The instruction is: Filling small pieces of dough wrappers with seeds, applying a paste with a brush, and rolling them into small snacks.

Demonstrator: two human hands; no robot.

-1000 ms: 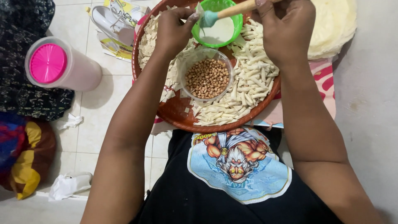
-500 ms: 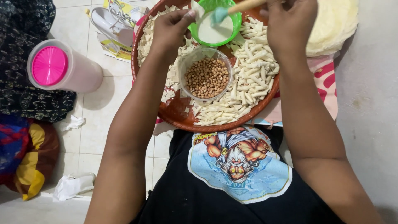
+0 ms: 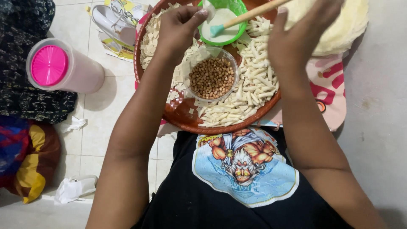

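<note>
We pinch a thin, limp wrapper (image 3: 207, 9) by its edge in our left hand (image 3: 178, 27); at three o'clock, our right hand (image 3: 296, 38) grips the light, stiff brush (image 3: 246, 18).

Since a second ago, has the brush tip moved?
Yes. The brush tip slid from the green bowl's top-left edge down toward the middle of its white paste.

You have one view, worn on your head, looking steeply down and close over your chest and forearms onto the round brown tray (image 3: 182, 121) and tiled floor (image 3: 106, 114).
</note>
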